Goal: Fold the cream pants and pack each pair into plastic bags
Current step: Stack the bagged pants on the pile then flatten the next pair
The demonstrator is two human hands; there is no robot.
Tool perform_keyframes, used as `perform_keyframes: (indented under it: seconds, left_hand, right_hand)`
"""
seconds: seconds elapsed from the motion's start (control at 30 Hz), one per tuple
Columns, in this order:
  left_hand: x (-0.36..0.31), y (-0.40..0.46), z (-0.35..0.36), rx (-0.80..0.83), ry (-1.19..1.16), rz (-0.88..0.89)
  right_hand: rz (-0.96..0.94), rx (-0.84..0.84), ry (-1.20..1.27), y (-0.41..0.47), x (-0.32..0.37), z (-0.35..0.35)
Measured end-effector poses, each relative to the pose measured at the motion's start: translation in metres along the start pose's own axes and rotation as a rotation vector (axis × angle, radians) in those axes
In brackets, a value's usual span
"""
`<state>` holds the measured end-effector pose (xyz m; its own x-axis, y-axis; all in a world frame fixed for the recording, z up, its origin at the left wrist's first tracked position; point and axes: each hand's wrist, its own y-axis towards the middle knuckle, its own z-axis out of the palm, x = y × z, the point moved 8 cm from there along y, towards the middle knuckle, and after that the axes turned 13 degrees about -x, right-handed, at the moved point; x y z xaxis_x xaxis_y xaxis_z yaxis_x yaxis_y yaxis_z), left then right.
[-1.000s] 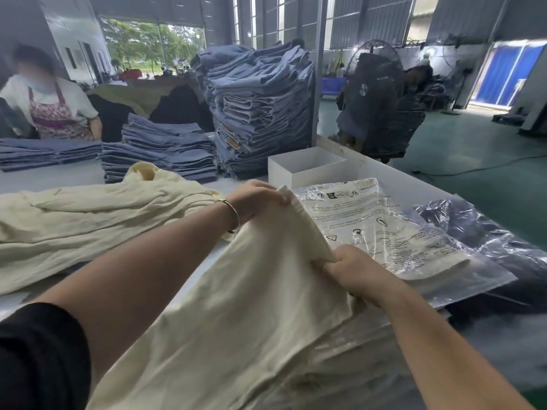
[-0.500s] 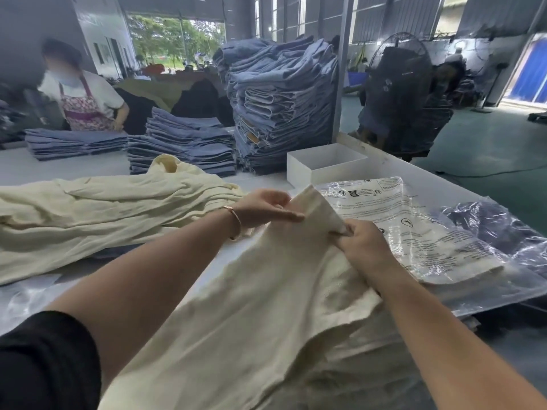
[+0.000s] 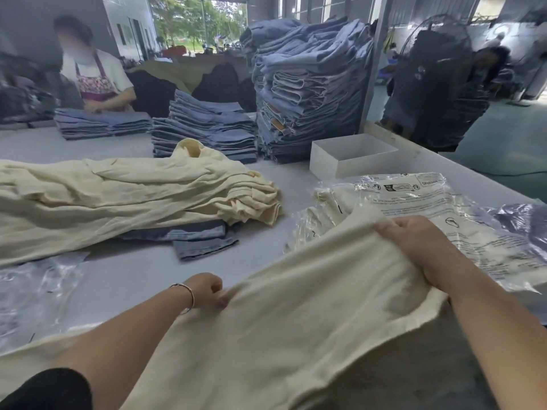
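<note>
I'm mid-fold: my left hand (image 3: 207, 290) and right hand (image 3: 414, 241) each pinch the cream pants (image 3: 281, 321), stretched between them. Next I'd fold them over toward the bagged pair (image 3: 444, 214) beyond my right hand.

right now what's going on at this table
A person is folding cream pants on a work table. The left hand pinches one edge and the right hand grips the far end. Bagged cream pants lie just beyond, a loose cream pile waits on the left, and blue jeans stacks stand behind.
</note>
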<state>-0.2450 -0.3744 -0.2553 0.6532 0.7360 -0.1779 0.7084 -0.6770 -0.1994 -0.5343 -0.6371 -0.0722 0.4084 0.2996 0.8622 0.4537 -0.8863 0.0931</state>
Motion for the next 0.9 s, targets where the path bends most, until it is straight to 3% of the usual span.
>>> perform_keyframes:
  seconds: [0.13,0.27,0.3,0.47,0.53,0.7,0.83,0.9]
  left_hand:
    - [0.008,-0.006,-0.039,-0.474,-0.067,-0.131]
    - [0.0,-0.063,-0.034,-0.786,-0.103,-0.005]
    - [0.004,-0.081,-0.023,-0.787,-0.092,0.006]
    - [0.048,-0.135,0.072,-0.288,0.063,-0.107]
    - [0.058,-0.14,0.074,-0.286,0.038,-0.122]
    - [0.105,-0.18,0.04,-0.491,0.038,-0.262]
    - [0.163,-0.231,0.078,-0.271,0.074,-0.341]
    - [0.171,-0.236,0.084,-0.251,0.019,-0.321]
  right_hand:
    - [-0.071,-0.158,-0.097,0.008,0.007,-0.011]
    - [-0.035,-0.12,-0.078,0.015,0.014,-0.005]
    - [-0.012,-0.096,-0.084,0.017,0.015,0.0]
    - [0.068,-0.022,0.002,0.01,0.044,0.032]
    - [0.088,0.027,0.09,-0.004,0.061,0.054]
    - [0.031,0.201,0.195,-0.054,0.114,0.131]
    - [-0.03,0.325,0.255,-0.112,0.152,0.209]
    - [-0.093,0.395,0.254,-0.147,0.165,0.256]
